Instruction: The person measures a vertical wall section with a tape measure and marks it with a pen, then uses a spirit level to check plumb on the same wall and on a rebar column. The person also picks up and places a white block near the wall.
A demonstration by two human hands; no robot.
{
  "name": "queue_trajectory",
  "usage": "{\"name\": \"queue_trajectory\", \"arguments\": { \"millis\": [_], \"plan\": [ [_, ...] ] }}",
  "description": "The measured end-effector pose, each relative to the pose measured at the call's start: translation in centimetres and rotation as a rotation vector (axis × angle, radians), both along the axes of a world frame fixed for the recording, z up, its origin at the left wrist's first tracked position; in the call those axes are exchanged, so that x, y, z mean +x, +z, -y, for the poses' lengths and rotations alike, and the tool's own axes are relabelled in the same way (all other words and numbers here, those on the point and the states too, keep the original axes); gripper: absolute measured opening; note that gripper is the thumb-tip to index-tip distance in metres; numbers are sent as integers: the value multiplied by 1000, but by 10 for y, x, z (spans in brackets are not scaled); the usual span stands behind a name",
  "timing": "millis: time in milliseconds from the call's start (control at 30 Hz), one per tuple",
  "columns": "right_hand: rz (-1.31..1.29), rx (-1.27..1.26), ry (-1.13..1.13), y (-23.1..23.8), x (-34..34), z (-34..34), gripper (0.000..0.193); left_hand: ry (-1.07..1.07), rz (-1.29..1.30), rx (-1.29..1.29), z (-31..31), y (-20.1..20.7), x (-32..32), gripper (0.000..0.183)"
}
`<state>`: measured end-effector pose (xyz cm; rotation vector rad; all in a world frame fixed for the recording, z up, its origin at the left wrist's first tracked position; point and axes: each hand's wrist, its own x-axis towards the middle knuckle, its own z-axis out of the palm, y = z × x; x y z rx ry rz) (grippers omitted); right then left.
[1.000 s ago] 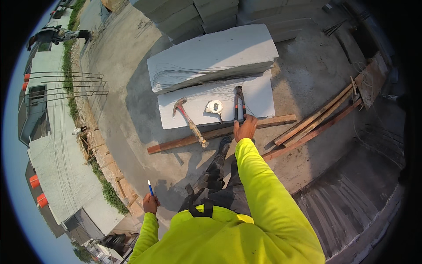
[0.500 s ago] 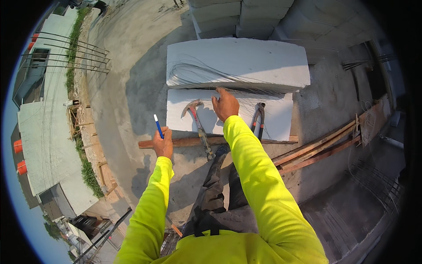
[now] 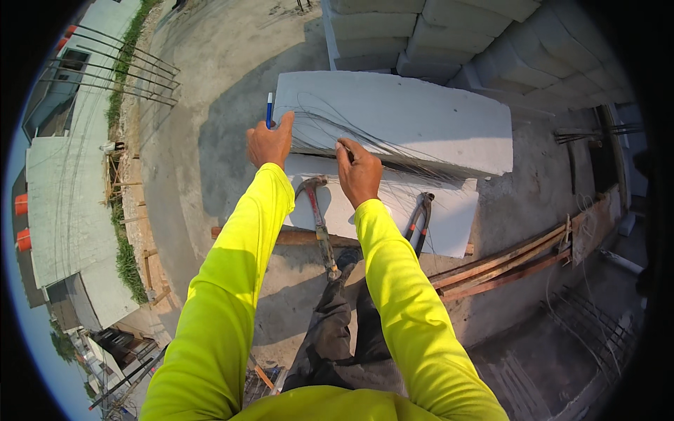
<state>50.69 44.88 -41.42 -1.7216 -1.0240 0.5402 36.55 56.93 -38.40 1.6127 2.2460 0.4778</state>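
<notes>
My left hand (image 3: 270, 146) is closed round a blue marker (image 3: 269, 109) that points away from me, its white end up. It hovers at the left end of a bundle of thin dark wires (image 3: 351, 128). The wires lie loose across the far white block (image 3: 428, 105). My right hand (image 3: 361, 174) is pinched closed at the bundle's near side. Something small and dark shows at its fingertips, too small to name. On the near white block (image 3: 449, 217), a claw hammer (image 3: 319, 221) lies below my hands, and pincers with red-and-black handles (image 3: 420, 223) lie right of my right forearm.
Stacked white blocks (image 3: 456, 28) stand at the far side. A wooden plank (image 3: 298, 237) shows under the near block. Long wooden boards (image 3: 505, 259) lie at the right. Steel bars (image 3: 116, 67) stick out at the left, beyond the concrete floor's edge.
My left hand has moved away from me and slightly right with the marker, to the wires' left end. My right hand stays near the wires, its fingers now pinched. The view has shifted slightly.
</notes>
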Motion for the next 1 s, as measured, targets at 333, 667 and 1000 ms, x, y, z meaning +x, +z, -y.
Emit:
{"name": "queue_trajectory", "arguments": {
  "millis": [333,667,1000],
  "plan": [
    [46,-101,146,9,-30,-35,28,-205,289,-255,-17,4,20,40],
    [28,174,313,90,-71,45,23,-90,979,-381,97,107,-61,14],
    [-45,342,488,172,-93,92,25,-40,1280,-170,179,170,-93,31]
  ]
}}
